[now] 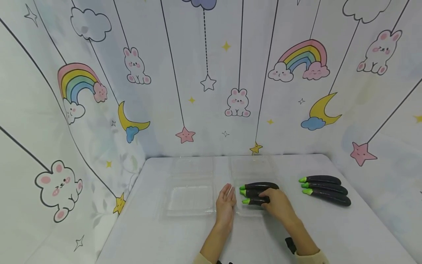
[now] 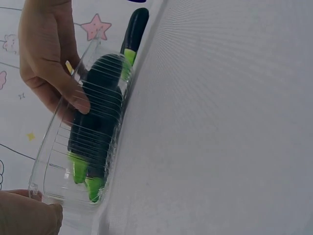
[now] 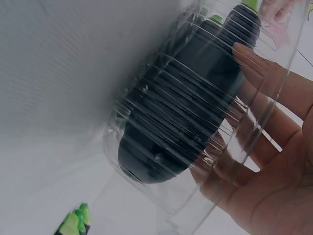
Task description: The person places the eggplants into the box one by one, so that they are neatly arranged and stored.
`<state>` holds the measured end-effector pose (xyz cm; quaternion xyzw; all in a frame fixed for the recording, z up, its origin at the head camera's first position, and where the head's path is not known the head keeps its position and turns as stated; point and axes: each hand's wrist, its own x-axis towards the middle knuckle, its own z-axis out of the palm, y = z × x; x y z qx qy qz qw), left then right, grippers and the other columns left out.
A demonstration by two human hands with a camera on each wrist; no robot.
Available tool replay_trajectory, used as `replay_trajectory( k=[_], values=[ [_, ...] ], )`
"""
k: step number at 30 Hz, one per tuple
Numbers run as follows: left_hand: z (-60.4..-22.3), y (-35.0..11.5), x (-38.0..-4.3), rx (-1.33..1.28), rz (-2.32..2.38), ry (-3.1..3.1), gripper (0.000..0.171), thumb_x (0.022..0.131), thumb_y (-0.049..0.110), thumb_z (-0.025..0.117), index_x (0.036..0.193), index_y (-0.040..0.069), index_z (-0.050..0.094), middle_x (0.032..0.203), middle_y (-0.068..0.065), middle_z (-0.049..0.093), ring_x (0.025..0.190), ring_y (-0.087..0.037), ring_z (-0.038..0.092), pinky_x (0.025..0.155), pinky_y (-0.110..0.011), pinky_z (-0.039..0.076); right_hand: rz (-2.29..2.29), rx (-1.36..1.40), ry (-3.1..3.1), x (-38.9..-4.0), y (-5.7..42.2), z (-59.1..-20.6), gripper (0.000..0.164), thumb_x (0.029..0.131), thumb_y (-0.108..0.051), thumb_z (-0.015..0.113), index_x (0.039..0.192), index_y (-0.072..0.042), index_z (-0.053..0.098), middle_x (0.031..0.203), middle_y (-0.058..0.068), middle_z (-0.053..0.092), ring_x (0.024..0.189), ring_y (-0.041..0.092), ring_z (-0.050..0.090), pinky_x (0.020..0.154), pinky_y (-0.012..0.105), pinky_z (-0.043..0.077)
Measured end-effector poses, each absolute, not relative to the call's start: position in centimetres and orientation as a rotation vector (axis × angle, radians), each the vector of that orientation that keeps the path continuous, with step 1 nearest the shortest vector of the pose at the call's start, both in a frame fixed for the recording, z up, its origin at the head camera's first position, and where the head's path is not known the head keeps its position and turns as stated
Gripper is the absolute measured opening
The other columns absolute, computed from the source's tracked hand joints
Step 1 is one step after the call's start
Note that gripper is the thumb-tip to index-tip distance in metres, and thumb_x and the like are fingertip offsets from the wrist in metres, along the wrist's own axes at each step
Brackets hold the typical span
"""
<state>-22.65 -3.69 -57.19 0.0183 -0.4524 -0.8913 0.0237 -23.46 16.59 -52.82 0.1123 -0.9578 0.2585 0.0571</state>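
Observation:
In the head view, a clear plastic box (image 1: 245, 212) with its lid laid back holds three dark eggplants with green stem ends. My right hand (image 1: 279, 207) reaches into it and pinches the nearest eggplant (image 1: 253, 201) between thumb and fingers. The middle eggplant (image 1: 251, 193) and the far eggplant (image 1: 263, 185) lie beside it, partly behind my fingers. At the box's left edge rests my left hand (image 1: 225, 206), its fingers straight. Ribbed clear walls let the dark eggplants (image 3: 181, 93) show through in the right wrist view.
To the left stands a second clear box (image 1: 189, 212), its lid laid back too. Three more eggplants (image 1: 326, 196) lie side by side on the white table (image 1: 158, 242) at the right. Behind the table hangs a printed cloth (image 1: 211, 121).

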Motion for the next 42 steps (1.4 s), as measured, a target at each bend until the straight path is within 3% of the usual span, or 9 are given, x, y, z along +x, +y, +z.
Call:
replay_trajectory(
  k=[19, 28, 42],
  values=[
    [-57.38, -3.55, -22.55, 0.072, -2.756, -1.412, 0.068, 0.094, -0.023, 0.042, 0.159, -0.008, 0.026, 0.167, -0.029, 0.024, 0.155, -0.040, 0.025, 0.126, -0.042, 0.026, 0.727, 0.339, -2.935, -24.06, 16.36, -53.46, 0.034, 0.067, 0.000, 0.093, 0.099, -0.005, 0.083, 0.102, 0.010, 0.073, 0.103, 0.037, 0.067, 0.092, 0.056, 0.055],
    [-57.31, -3.61, -22.73, 0.066, -2.749, -1.421, 0.067, 0.095, -0.022, 0.042, 0.159, -0.008, 0.027, 0.167, -0.029, 0.024, 0.155, -0.040, 0.026, 0.126, -0.042, 0.027, 0.776, 0.329, -2.948, -24.17, 16.44, -53.30, 0.036, 0.070, -0.001, 0.092, 0.104, -0.006, 0.081, 0.105, 0.009, 0.076, 0.110, 0.040, 0.067, 0.095, 0.059, 0.053],
    [-57.55, -3.65, -22.69, 0.051, -2.744, -1.455, 0.070, 0.094, -0.021, 0.042, 0.160, -0.005, 0.026, 0.167, -0.025, 0.024, 0.156, -0.037, 0.025, 0.126, -0.037, 0.027, 0.845, 0.345, -2.882, -24.12, 16.77, -53.07, 0.031, 0.077, -0.008, 0.091, 0.107, -0.006, 0.080, 0.106, 0.008, 0.076, 0.104, 0.034, 0.070, 0.090, 0.054, 0.058]
  ],
)
